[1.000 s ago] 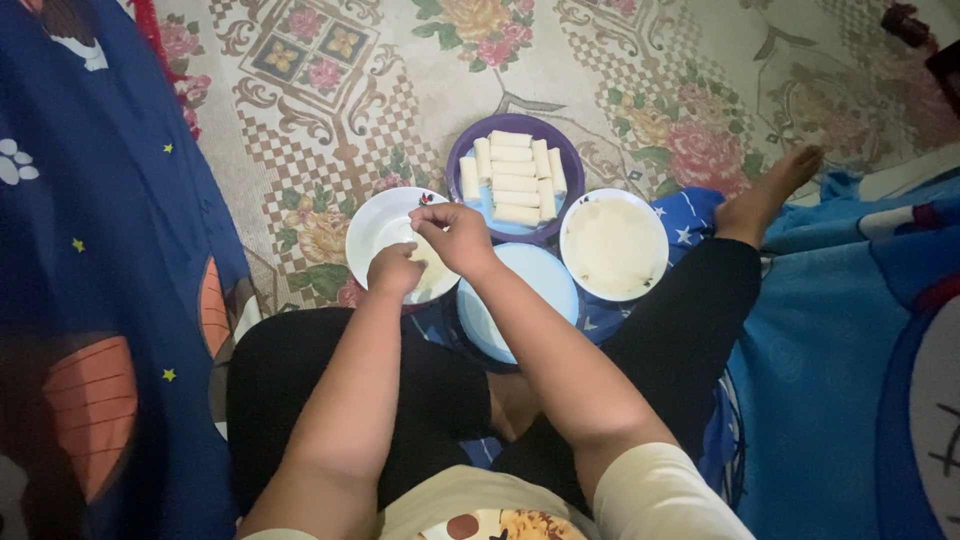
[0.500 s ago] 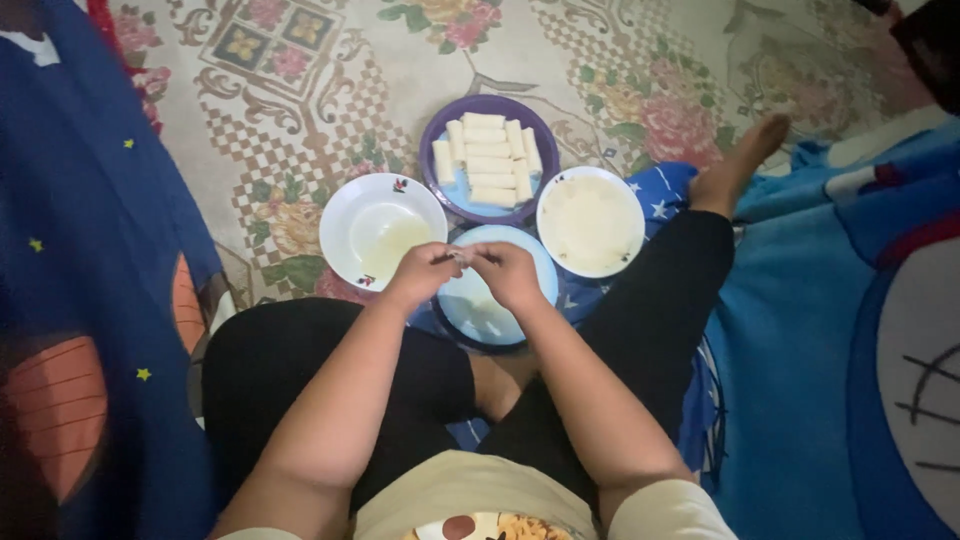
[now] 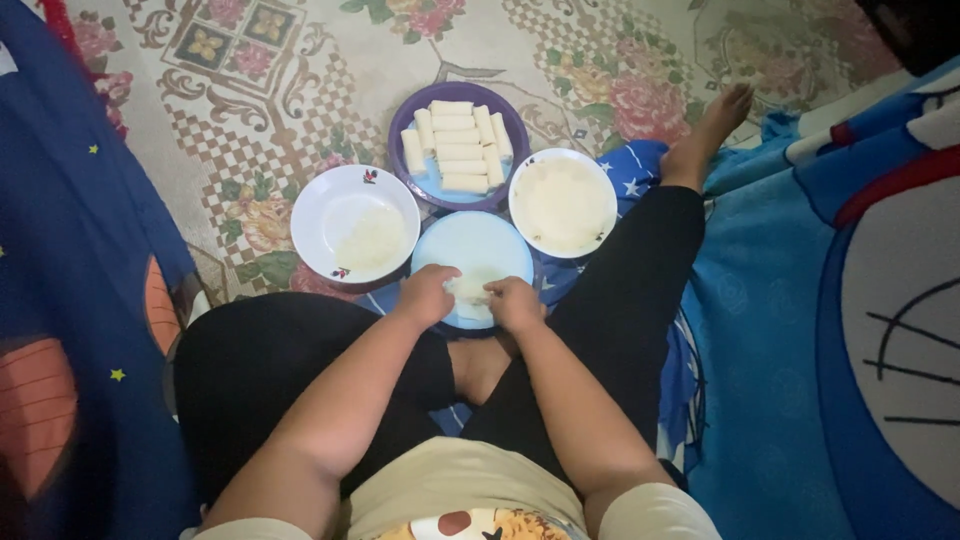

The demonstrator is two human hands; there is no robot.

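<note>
I sit cross-legged on the floor with both hands over a light blue plate (image 3: pixel 480 243) in front of my legs. My left hand (image 3: pixel 427 295) and my right hand (image 3: pixel 513 303) press together on a pale thin wrapper (image 3: pixel 470 290) lying at the plate's near edge. To the left stands a white bowl (image 3: pixel 318 215) holding a pale filling (image 3: pixel 372 240). A white bowl (image 3: pixel 605 185) at the right holds a whitish mixture. Behind them a purple plate (image 3: pixel 404 118) carries several pale rolled sticks (image 3: pixel 458 145).
A patterned floral mat (image 3: pixel 250 90) covers the floor ahead. A dark blue cloth with stars (image 3: pixel 60 250) lies at the left and a blue cartoon-print blanket (image 3: pixel 850 300) at the right. My bare right foot (image 3: pixel 715 125) stretches toward the upper right.
My hands came back from the left white bowl to the blue plate and lowered onto the wrapper at its near edge. The camera view shifted slightly.
</note>
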